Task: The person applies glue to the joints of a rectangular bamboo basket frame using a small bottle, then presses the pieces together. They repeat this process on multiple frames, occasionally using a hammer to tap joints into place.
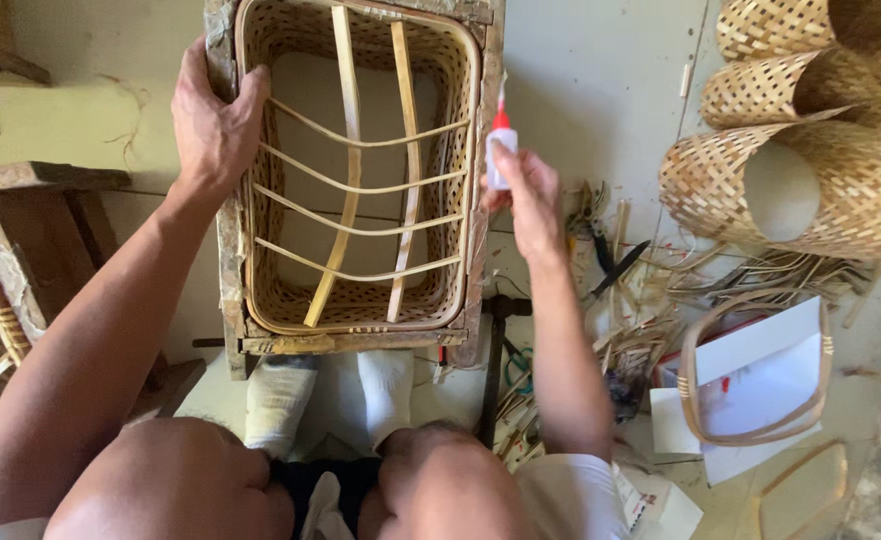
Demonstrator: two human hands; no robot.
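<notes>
Upright, glue bottle (500,150) in right hand (533,200), nozzle up

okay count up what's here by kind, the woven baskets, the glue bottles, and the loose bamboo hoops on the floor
Woven baskets: 4 (one under the left hand, three stacked tubes at right)
Glue bottles: 1, in the right hand
Loose bamboo hoops: 2
Total: 7

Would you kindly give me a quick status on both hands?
Left hand gripping woven basket rim. Right hand holding red-tipped glue bottle beside basket. Nothing between them.
</notes>
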